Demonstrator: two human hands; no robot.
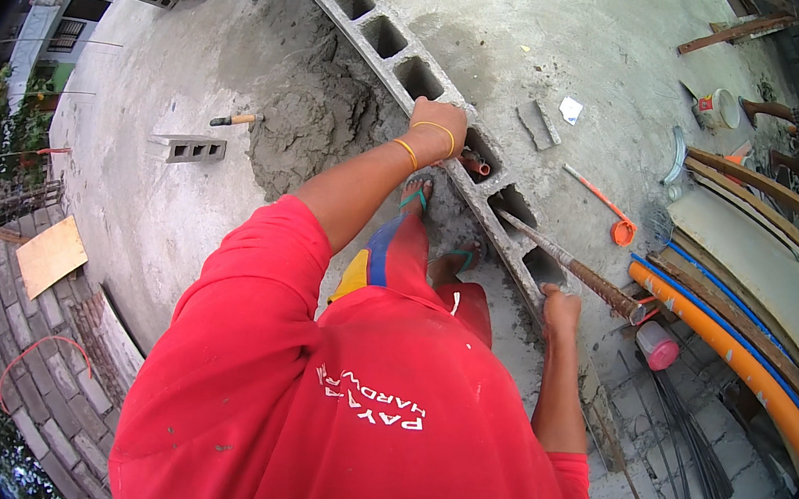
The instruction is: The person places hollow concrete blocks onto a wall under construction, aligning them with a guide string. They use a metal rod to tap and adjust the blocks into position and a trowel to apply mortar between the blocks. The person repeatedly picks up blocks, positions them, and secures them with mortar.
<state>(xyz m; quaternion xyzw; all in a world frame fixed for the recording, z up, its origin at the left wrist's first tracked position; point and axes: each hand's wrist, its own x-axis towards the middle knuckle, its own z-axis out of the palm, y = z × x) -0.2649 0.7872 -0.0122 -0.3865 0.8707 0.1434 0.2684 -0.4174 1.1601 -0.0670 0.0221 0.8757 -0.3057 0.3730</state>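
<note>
Left hand (439, 126) curled, arm (345, 185) stretched ahead; right hand (561, 311) nearer the body.

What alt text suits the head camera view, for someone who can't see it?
A red-shirted person grips a row of hollow concrete blocks with the left hand, the right hand at its nearer end. Grey mortar lies heaped to the left.

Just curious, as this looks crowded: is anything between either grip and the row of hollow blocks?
Nothing visible: the left grip and the right grip both appear to be on the block row. A long pipe shows close beyond the right grip, but not between it and the blocks.
</note>
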